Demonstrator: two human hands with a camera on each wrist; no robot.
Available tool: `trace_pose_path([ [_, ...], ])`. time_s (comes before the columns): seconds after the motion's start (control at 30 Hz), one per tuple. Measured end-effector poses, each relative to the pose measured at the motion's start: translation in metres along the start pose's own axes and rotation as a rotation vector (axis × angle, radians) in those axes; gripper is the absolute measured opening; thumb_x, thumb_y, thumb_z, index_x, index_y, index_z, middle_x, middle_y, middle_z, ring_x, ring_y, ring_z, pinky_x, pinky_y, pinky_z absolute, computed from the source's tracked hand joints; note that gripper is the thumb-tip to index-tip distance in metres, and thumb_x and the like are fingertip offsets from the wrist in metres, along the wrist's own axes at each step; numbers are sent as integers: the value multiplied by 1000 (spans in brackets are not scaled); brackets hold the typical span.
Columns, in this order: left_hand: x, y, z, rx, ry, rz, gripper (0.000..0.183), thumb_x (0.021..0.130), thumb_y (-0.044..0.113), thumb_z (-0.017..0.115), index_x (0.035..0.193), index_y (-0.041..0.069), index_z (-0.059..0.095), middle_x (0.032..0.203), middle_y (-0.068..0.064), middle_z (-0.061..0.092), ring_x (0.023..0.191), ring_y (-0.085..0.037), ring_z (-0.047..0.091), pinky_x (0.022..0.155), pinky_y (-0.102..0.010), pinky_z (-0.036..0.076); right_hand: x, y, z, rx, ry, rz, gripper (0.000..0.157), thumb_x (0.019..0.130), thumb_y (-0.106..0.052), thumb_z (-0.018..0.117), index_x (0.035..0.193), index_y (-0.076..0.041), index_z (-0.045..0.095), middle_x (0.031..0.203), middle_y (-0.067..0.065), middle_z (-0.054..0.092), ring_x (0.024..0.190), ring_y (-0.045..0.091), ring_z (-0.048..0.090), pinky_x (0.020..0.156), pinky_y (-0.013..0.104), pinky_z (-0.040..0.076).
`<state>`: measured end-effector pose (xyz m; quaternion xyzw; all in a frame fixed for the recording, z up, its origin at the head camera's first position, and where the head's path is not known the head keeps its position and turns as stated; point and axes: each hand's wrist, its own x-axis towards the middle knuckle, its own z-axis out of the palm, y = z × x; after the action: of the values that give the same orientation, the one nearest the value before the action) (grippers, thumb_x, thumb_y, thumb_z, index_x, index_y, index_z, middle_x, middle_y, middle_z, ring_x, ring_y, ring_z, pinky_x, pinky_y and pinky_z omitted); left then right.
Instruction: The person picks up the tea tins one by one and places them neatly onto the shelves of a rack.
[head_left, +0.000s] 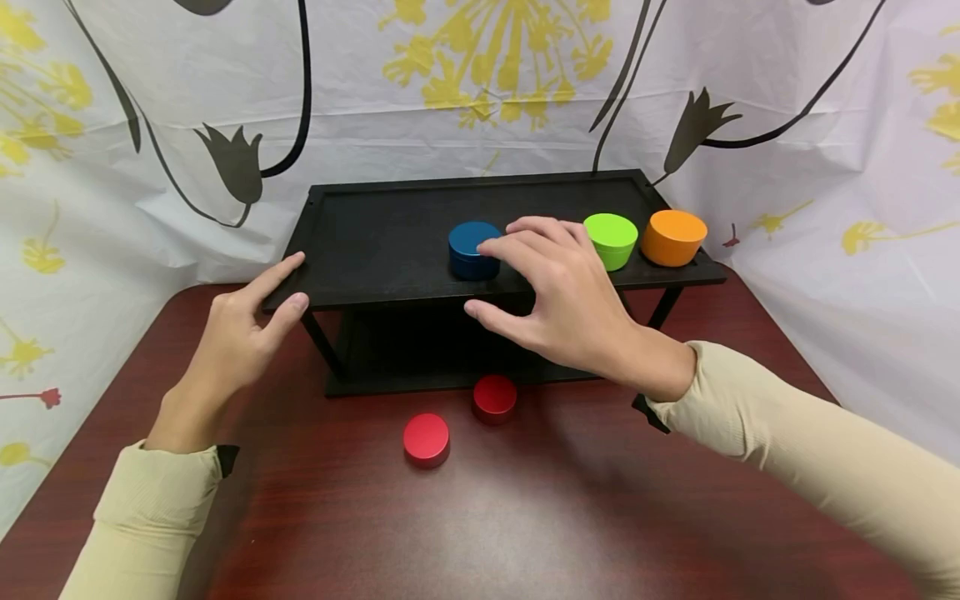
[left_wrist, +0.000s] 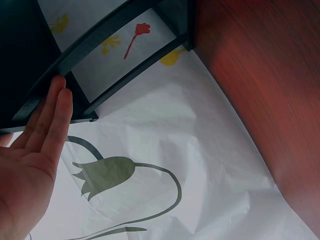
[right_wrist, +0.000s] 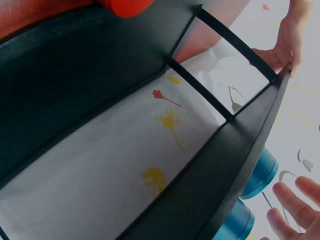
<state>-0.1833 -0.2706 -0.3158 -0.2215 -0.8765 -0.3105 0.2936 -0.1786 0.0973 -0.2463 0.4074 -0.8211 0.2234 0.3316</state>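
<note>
On the top board of the black shelf stands a round blue tin. My right hand is beside it with fingers spread and thumb apart, its index fingertip overlapping the lid in the head view. A gap shows between the fingers and the blue tins in the right wrist view; the second one is hidden in the head view. My left hand holds the shelf's left front corner, thumb and index finger at the top edge, other fingers against the frame in the left wrist view.
A green tin and an orange tin stand at the shelf's right end. Two red tins sit on the brown table before the shelf. A patterned white sheet hangs behind and at both sides.
</note>
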Motion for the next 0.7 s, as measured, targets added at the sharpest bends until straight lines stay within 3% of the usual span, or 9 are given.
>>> trace_pose_path([
  [0.27,0,0,0,-2,3,-8,47,97,21,62,143,19,57,81,-9,63,47,-2,31,58,-19,32,-17,-4,0,34,-13,-11,51,80,-38,81,117,-5,71,110,10,70,115,28,54,94,47,38],
  [0.43,0,1,1,-4,4,-6,46,97,21,62,143,18,58,94,-13,68,49,-2,32,60,-19,33,-28,-9,0,54,-25,-25,49,79,-37,81,116,-6,71,110,8,70,115,28,55,91,46,40],
  [0.7,1,2,1,8,5,-6,46,97,21,61,143,19,57,74,-4,58,48,-2,32,58,-19,32,-46,-12,6,77,-50,-36,49,80,-36,81,118,-7,70,112,8,69,114,28,56,89,45,42],
])
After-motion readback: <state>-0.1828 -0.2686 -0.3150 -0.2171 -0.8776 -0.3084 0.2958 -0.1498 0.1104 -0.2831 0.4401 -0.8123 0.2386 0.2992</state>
